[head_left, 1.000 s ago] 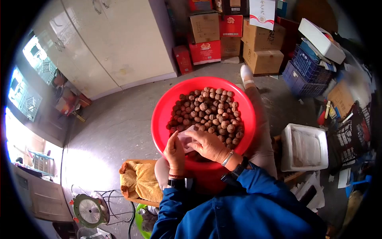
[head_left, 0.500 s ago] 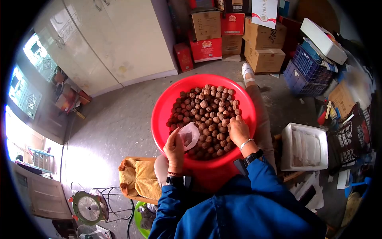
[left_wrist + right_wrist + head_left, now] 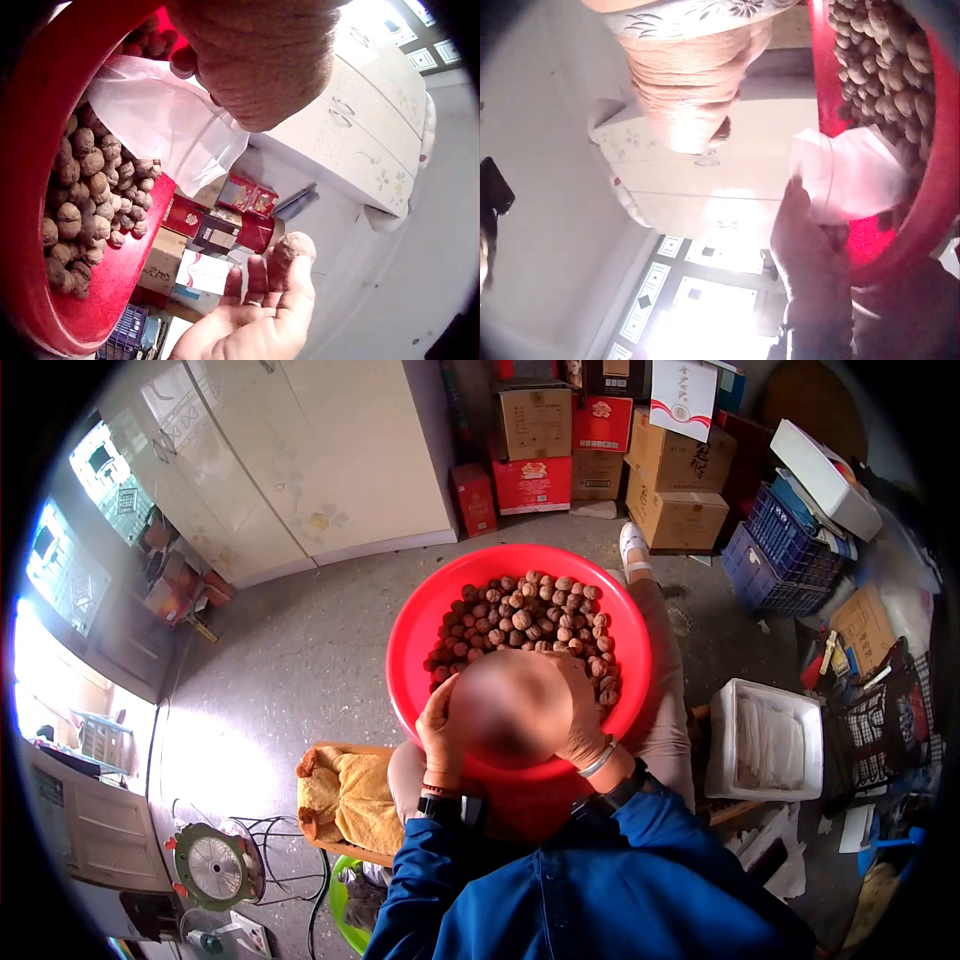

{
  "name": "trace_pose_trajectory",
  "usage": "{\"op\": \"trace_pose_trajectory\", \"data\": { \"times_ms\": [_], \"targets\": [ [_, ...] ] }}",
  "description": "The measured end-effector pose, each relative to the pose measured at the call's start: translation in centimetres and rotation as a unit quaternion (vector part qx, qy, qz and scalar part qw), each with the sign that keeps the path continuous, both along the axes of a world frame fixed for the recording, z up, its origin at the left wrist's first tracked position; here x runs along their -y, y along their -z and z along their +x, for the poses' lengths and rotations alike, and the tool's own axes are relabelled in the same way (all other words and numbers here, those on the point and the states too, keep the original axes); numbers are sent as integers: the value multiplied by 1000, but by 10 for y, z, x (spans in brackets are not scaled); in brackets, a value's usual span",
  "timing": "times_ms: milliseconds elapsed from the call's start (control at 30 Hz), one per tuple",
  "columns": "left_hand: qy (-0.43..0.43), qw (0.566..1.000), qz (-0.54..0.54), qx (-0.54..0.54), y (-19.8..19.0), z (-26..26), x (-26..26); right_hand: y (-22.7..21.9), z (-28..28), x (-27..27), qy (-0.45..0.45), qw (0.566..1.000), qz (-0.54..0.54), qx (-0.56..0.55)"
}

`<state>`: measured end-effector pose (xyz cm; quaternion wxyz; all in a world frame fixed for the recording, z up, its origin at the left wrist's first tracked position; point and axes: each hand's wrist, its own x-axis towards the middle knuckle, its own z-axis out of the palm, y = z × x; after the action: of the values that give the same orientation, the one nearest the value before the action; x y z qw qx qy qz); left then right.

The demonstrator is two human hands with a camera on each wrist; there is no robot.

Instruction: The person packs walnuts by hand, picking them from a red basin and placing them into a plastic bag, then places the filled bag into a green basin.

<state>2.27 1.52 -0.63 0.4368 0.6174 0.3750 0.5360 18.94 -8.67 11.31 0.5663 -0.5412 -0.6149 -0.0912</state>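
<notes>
My left hand (image 3: 440, 728) is at the near left of a red basin (image 3: 412, 610). It grips the edge of a thin, translucent white plastic bag (image 3: 169, 120), also seen in the right wrist view. My right hand (image 3: 580, 710) is over the basin's near right side. In the left wrist view, its thumb and fingers pinch one walnut (image 3: 294, 249). Several loose walnuts (image 3: 520, 618) fill the basin beneath. A round blur in the head view hides the bag and the fingertips between the hands.
Left of my leg stands a wooden stool with a yellow cloth (image 3: 355, 800). A white foam box (image 3: 765, 740) sits at the right. Stacked cartons (image 3: 680, 485) and blue crates (image 3: 770, 565) line the back right, and a cream cabinet (image 3: 330, 460) the back left.
My right hand first left the bag for the walnuts at the basin's right, and has now come back leftward toward the bag with a walnut. The left hand keeps hold of the bag.
</notes>
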Motion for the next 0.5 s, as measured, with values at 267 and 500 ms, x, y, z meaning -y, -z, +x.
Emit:
{"op": "trace_pose_trajectory", "data": {
  "times_ms": [267,500],
  "targets": [
    [6,998,-60,-12,-8,-1,1,74,13,-13,11,983,-178,35],
    [-40,998,-5,-48,-2,-1,-3,111,83,-17,137,948,-255,132]
  ]
}}
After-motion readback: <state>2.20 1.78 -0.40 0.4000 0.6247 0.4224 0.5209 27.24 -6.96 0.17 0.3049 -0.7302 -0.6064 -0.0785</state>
